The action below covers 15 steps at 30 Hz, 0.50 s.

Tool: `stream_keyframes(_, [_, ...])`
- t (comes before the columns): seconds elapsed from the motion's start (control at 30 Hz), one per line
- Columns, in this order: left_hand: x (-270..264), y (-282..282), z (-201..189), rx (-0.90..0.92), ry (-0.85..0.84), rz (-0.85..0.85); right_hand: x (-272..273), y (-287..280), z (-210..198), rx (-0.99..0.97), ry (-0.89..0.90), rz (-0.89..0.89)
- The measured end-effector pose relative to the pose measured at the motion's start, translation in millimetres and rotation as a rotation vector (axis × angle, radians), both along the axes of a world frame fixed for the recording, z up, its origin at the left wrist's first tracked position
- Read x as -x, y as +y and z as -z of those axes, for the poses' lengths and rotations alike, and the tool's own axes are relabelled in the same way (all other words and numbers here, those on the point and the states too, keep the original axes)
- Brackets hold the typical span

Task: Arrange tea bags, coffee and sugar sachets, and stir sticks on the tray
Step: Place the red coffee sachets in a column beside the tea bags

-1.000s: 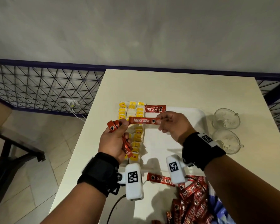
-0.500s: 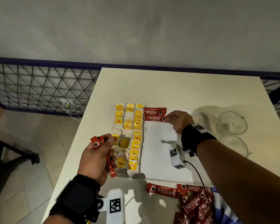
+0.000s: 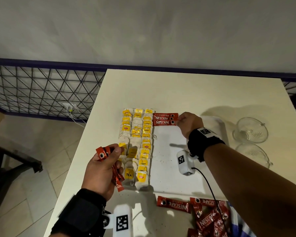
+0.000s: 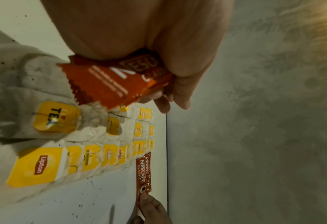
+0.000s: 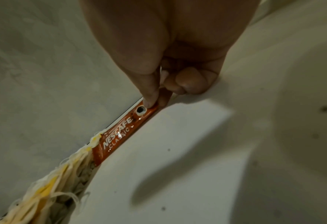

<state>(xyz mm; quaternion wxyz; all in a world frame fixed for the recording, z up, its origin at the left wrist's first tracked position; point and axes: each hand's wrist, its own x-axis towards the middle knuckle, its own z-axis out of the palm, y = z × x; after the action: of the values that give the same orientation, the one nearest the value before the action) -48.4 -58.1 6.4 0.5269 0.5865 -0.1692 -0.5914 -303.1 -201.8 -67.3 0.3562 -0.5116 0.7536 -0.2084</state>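
Observation:
A white tray (image 3: 169,168) lies on the table, with three columns of yellow-tagged tea bags (image 3: 137,146) along its left side. At its far end one red coffee sachet (image 3: 164,115) lies flat. A second coffee sachet (image 3: 163,122) lies just in front of it, and my right hand (image 3: 179,120) pinches its right end. In the right wrist view the thumb presses that sachet (image 5: 120,131) against the tray (image 5: 177,166). My left hand (image 3: 116,158) hovers over the tray's left edge and grips a bundle of coffee sachets (image 3: 102,152), seen close up in the left wrist view (image 4: 110,81).
Loose coffee sachets (image 3: 210,218) are heaped on the table in front of the tray, at the right. Two glass cups (image 3: 249,130) (image 3: 251,154) stand to the right of the tray. The table's left edge (image 3: 85,134) drops to the floor beside a wire fence.
My right hand carried one sachet from beside the left hand to the tray's far end and laid it next to the first. The left hand drew back with its bundle.

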Motion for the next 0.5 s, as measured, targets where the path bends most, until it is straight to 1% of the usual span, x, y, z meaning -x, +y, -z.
stream_keyframes(0.27, [1.2, 0.0, -1.3, 0.021, -0.003, 0.002, -0.7, -3.1, 2.9, -0.014, 0.045, 0.016])
stream_keyframes(0.5, [1.3, -0.4, -1.9, 0.059, 0.027, 0.022, -2.6, -3.4, -0.1, -0.042, 0.094, 0.014])
